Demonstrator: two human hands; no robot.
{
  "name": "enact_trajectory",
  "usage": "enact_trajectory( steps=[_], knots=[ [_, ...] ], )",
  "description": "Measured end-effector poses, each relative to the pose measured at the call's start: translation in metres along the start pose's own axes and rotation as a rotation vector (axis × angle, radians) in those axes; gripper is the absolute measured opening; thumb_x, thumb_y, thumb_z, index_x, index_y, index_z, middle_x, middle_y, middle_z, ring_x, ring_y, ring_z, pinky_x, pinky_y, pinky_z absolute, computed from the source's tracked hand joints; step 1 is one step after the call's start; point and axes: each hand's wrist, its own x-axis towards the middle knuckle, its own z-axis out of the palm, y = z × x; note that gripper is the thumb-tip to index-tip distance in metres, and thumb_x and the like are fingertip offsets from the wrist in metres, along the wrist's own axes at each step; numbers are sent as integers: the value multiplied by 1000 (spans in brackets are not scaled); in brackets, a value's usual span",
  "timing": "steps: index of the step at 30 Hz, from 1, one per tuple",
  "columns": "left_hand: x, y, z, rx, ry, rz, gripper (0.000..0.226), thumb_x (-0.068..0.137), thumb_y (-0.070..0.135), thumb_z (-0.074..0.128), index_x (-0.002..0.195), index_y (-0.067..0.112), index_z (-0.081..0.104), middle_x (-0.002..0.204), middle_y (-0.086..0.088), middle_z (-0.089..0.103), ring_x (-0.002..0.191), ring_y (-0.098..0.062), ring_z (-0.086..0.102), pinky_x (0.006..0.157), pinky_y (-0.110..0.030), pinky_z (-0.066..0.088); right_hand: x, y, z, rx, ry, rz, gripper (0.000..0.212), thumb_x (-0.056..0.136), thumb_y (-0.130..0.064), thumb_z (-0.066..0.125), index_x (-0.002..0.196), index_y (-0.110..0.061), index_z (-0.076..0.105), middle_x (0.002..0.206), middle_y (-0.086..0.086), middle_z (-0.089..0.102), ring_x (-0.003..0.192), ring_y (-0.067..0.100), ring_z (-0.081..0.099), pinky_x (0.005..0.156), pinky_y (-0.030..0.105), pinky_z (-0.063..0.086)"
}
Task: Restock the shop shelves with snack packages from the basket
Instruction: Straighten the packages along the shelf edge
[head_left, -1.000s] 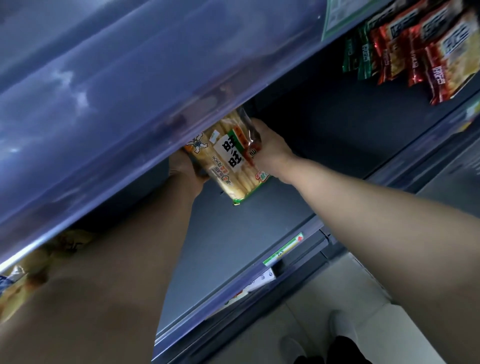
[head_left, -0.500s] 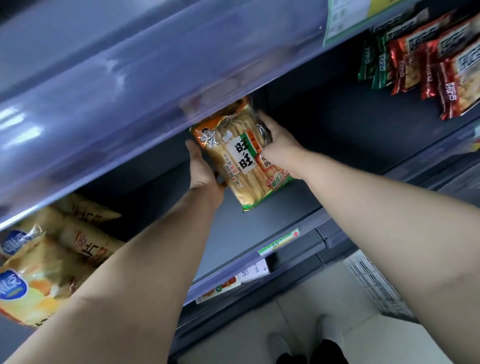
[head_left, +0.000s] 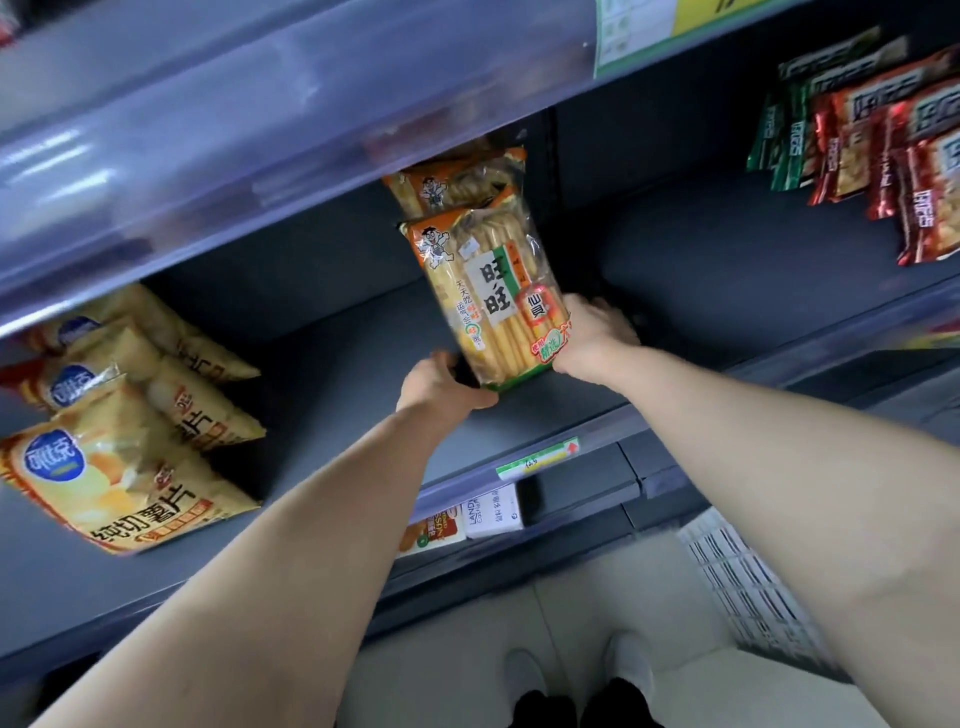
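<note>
My left grip (head_left: 441, 382) and right grip (head_left: 592, 332) are both clamped on the cracker pack (head_left: 488, 296), standing upright on the shelf (head_left: 727, 260).

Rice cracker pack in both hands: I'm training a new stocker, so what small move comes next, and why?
Probably settle the rice cracker pack upright against the matching pack behind it, then let go. Left hand and right hand grip its bottom corners, and the shelf beside it is bare.
</note>
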Motion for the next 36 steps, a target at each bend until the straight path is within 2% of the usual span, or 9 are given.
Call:
enact_trajectory(
  steps=[3,9,12,16,20,23,29,33,36],
  knots=[
    [0,6,10,-20,72,45,36,73,22,82,105,17,67,99,-3,72,90,-24,67,76,-34,55,7,6,7,-35,122,-38,40,78,-21,70,115,-24,57,117,4,61,109,30,57,75,31,41],
    [11,20,17,-51,248,1,30,83,18,71,111,13,63,106,-8,69,97,-29,62,70,-28,41,24,-1,13,40,199,-80,52,79,-22,76,125,-25,51,119,4,60,112,28,55,74,32,40],
    [14,18,16,-58,232,-44,36,82,20,75,114,12,60,111,-10,67,102,-28,61,72,-28,42,20,2,14,50,179,-50,71,77,-22,79,136,-21,42,129,6,55,121,29,51,85,36,45],
    [7,15,16,-95,221,-97,66,77,26,82,131,9,49,130,-9,57,118,-27,56,88,-31,46,9,10,9,21,123,-24,84,76,-24,81,145,-19,33,139,7,47,128,29,44,95,38,43],
    [-3,16,14,-105,207,-115,71,78,29,81,135,8,44,135,-9,54,117,-26,56,78,-26,42,1,12,3,-35,103,-39,81,78,-22,80,144,-20,34,140,7,48,128,29,45,94,36,43],
    [-14,19,14,-90,203,-116,68,80,31,78,134,7,45,132,-8,55,105,-23,57,73,-27,40,-5,15,2,-67,102,-42,75,79,-20,78,142,-20,36,140,6,48,128,28,46,93,35,43],
    [-40,16,21,32,155,-42,43,85,32,70,119,9,59,115,-11,64,91,-27,59,58,-29,39,-28,22,9,-156,99,-89,63,83,-25,72,138,-20,42,138,6,49,127,27,45,96,36,41],
    [-70,11,26,152,123,29,40,92,36,57,130,22,58,125,-7,59,116,-29,53,92,-39,50,-53,35,10,-261,68,-161,60,91,-40,62,143,-21,40,152,3,35,141,26,30,107,41,32],
    [-96,4,32,302,99,95,44,94,38,52,137,30,51,131,-7,56,125,-30,45,98,-44,48,-79,50,7,-304,26,-161,64,93,-43,58,148,-21,34,161,2,17,150,24,10,115,45,24]
  ],
)
